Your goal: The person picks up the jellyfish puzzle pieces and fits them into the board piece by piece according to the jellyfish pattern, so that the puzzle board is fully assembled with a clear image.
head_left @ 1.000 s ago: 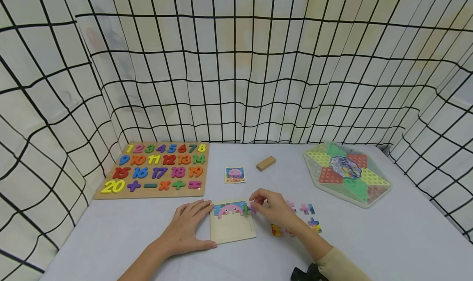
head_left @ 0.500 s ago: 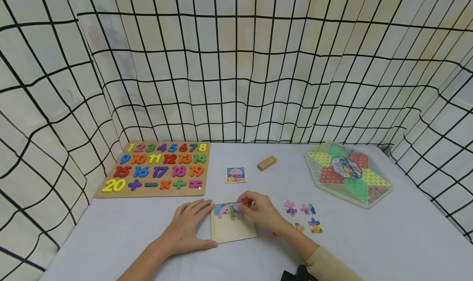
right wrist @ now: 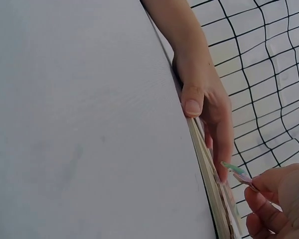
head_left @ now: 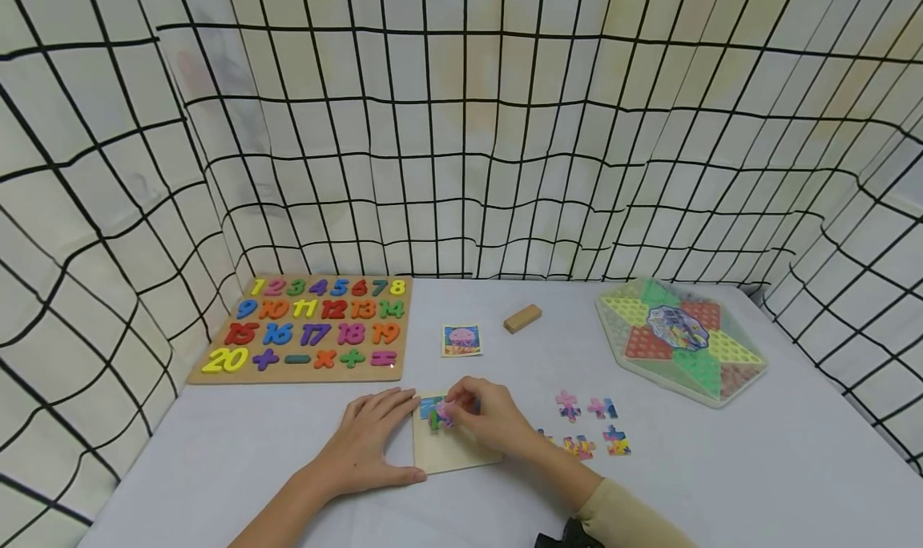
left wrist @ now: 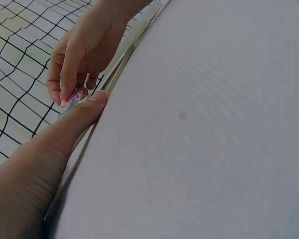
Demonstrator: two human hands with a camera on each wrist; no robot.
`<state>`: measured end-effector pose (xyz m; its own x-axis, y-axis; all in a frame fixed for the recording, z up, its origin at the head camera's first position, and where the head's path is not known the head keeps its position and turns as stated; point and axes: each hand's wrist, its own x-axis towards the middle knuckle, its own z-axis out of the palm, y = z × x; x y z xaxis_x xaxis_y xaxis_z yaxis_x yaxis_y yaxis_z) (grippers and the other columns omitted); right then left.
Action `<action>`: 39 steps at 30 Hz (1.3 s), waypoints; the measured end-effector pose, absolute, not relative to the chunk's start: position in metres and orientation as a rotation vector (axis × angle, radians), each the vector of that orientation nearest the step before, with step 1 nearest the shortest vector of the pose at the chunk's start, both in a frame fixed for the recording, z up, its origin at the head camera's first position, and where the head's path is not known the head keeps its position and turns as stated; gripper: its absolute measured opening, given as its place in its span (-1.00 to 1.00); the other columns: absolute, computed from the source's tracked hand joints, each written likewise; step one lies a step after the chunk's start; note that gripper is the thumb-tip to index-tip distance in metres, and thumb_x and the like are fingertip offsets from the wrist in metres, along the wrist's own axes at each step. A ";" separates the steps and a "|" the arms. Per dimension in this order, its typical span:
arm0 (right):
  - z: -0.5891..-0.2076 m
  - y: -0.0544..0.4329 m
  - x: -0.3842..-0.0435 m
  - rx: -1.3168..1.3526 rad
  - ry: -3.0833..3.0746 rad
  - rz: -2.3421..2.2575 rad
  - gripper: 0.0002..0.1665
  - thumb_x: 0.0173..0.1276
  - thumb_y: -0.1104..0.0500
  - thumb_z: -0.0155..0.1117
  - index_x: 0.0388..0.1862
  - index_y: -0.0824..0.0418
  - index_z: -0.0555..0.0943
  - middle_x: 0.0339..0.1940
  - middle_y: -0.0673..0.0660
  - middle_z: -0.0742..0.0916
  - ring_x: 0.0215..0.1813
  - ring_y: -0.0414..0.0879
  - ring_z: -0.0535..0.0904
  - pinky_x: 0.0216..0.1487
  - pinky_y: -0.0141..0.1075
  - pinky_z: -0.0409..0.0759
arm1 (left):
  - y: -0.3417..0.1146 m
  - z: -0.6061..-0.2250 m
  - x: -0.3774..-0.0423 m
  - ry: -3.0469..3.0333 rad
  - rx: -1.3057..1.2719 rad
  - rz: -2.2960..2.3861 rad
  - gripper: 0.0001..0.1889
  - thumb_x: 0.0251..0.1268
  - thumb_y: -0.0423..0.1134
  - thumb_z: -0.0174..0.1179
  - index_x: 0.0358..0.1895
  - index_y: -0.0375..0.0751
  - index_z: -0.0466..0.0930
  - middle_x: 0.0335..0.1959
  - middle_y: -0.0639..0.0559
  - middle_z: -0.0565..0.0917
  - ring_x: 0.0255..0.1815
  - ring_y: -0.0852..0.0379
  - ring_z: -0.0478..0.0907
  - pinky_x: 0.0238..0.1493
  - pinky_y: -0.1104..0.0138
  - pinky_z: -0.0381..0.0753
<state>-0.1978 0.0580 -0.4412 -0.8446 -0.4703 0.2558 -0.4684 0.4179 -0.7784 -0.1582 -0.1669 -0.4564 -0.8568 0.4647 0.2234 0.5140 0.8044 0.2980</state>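
My left hand [head_left: 368, 436] rests at the left side of a small wooden puzzle board [head_left: 454, 453], its fingers extended and the thumb against the near left edge. Along the board's top, part of a blue and pink picture [head_left: 429, 404] shows; my right hand hides the rest. Between thumb and fingertips, my right hand [head_left: 490, 421] pinches a pink and green jigsaw piece [head_left: 441, 416] over the board's upper left part. In the right wrist view that jigsaw piece [right wrist: 234, 171] is tilted above the board, near the left hand's fingers.
Several loose jigsaw pieces [head_left: 568, 404] lie right of the board, some partly behind the right forearm. Beyond it are a small picture card [head_left: 461, 340] and a wooden block [head_left: 522, 319]. A number board [head_left: 296, 348] stands back left, a hexagonal game box [head_left: 681, 340] back right; black netting surrounds the table.
My right hand has moved left across the top of the board with the pinched jigsaw piece, uncovering loose pieces on the right. The left hand has stayed in place.
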 end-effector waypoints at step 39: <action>-0.443 0.044 -0.191 -0.877 2.903 -1.117 -0.91 0.18 0.09 0.32 -0.40 0.08 0.66 -0.68 -0.24 0.46 -0.48 -0.29 0.29 -0.36 -0.36 0.20 | -0.167 -0.456 -0.159 -2.856 -0.777 -0.526 0.07 -0.25 0.61 -0.05 0.33 -0.07 0.28 0.34 0.04 0.27 0.35 0.00 0.10 0.21 -0.07 0.04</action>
<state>-0.1912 0.0435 -0.4429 -0.8491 -0.4550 0.2684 -0.5175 0.6146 -0.5953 -0.1586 -0.1666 -0.4555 -0.8577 0.4655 0.2183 0.5127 0.8060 0.2958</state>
